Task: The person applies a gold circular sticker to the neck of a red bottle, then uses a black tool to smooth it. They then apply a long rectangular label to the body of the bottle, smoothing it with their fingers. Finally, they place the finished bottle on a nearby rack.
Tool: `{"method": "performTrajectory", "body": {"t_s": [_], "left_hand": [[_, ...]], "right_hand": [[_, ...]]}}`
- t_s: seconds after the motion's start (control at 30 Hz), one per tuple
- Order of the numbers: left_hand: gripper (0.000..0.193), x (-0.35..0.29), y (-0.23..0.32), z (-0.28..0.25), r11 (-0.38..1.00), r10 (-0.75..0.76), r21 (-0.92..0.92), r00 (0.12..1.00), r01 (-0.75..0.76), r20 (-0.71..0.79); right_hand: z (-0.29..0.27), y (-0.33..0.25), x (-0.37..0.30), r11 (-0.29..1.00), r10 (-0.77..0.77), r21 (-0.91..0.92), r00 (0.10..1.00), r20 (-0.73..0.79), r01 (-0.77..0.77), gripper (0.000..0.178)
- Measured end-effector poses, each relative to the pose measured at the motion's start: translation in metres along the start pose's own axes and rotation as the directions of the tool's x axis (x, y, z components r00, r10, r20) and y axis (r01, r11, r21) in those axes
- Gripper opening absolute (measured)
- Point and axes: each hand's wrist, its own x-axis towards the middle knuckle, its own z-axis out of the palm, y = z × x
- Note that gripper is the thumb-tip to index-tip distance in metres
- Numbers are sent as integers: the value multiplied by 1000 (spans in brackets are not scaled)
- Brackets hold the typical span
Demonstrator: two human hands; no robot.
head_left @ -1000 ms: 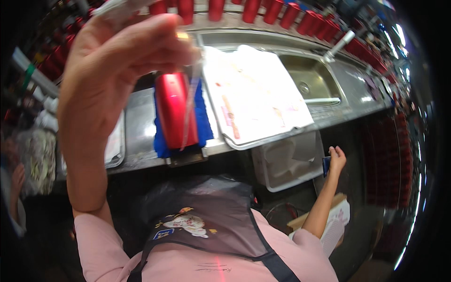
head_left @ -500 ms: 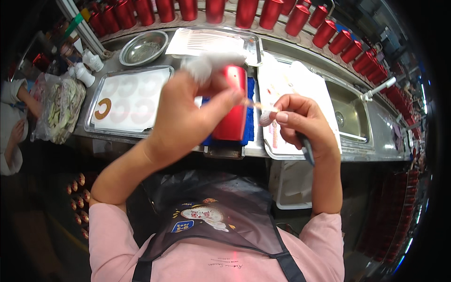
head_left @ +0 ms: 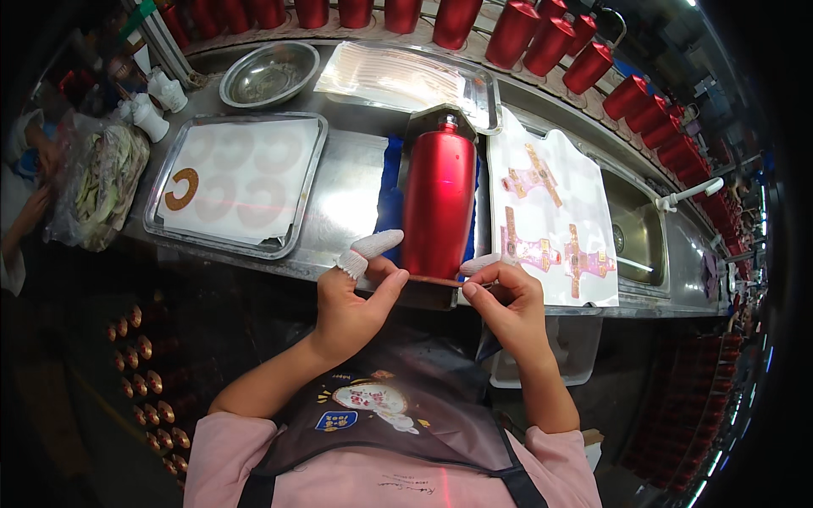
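Observation:
A glossy red bottle (head_left: 440, 199) with a narrow neck lies on its side in front of me, its base toward me. A thin brownish strip (head_left: 435, 279) is stretched across that base edge. My left hand (head_left: 351, 311) pinches one end of the strip between thumb and a finger; white finger covers sit on its raised fingers. The other end is pinched by my right hand (head_left: 511, 311), whose forefinger also wears a white cover and lies beside the bottle. Blue cloth (head_left: 390, 190) shows under and beside the bottle.
Right of the bottle, a white sheet (head_left: 559, 229) carries several pink and gold decals. A tray (head_left: 305, 203) at left holds paper with a gold C-shaped piece (head_left: 180, 189). Behind are a metal bowl (head_left: 269, 74), a tray of strips (head_left: 389, 72) and several red bottles (head_left: 461, 21). A sink (head_left: 631, 224) lies right.
Both hands have come down and nearer to me, bringing the strip from above the bottle to its base edge. The dark-handled tool that showed in my right hand is no longer plainly visible.

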Motion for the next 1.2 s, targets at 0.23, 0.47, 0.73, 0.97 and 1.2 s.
{"method": "performTrajectory", "body": {"t_s": [0.23, 0.47, 0.73, 0.97, 1.2], "left_hand": [[43, 7, -12, -3, 999, -15, 34, 1000, 14, 7], [75, 23, -14, -25, 930, 170, 297, 971, -214, 165], [83, 28, -26, -1, 861, 324, 336, 921, -382, 217], [92, 24, -21, -9, 849, 442, 245, 883, -468, 154], [92, 22, -25, -10, 986, 134, -118, 976, -115, 173]], "right_hand": [[7, 0, 4, 990, -57, -135, 998, -42, 51, 8], [15, -6, 7, 1000, 26, 14, 999, -34, -26, 6], [9, 5, 5, 993, 111, 53, 992, -55, -108, 7], [1, 25, 3, 978, 169, 136, 982, -82, -157, 12], [-1, 47, 7, 965, 69, 258, 996, -53, -53, 16]]}}
